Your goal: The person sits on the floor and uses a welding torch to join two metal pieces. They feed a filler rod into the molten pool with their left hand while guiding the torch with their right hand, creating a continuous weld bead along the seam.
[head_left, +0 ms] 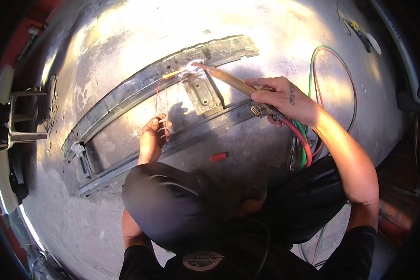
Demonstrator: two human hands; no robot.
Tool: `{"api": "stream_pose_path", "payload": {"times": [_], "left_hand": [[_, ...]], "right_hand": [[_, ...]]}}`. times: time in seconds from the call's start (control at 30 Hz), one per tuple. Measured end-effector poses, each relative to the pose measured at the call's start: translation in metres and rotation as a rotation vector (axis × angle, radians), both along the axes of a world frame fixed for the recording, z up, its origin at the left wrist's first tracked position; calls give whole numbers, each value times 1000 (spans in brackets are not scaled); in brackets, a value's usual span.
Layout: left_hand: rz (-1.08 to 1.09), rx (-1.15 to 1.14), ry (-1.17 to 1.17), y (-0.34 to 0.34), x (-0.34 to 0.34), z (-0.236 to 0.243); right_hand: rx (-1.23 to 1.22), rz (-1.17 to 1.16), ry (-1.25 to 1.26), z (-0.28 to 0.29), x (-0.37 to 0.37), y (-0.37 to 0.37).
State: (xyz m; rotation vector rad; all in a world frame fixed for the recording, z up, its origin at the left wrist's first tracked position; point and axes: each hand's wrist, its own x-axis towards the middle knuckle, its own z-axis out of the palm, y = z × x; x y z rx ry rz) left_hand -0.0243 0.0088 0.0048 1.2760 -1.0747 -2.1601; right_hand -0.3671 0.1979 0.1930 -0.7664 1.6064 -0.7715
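My right hand [284, 100] is wrapped round a gas torch [232, 82]. Its long brass-coloured tube slants up and left, with a bright flame at the tip. The flame plays on a curved metal beam [121, 91], where a short bracket plate [202, 95] meets it. In my left hand [153, 135], closed fingers pinch a thin bent copper-coloured wire [157, 99], which rises toward the flame. Glare hides the exact spot where wire, flame and metal meet. A straight metal bar [172, 142] of the same frame runs below my left hand.
Green and red hoses [318, 70] loop from the torch over the concrete floor at the right. A red lighter-like cylinder [219, 157] lies before my knees. At the far left stands a metal bracket [29, 116]. Tangled cable and small items [359, 35] lie at the far right.
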Motion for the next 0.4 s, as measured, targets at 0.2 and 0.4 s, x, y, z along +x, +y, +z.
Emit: {"api": "stream_pose_path", "payload": {"times": [0.2,0.4], "left_hand": [[1,3,-2,0,0,1],[-9,-4,-2,-1,1,-2]], "right_hand": [[-17,-2,-25,0,0,0],[-10,-6,-24,-1,0,-1]]}}
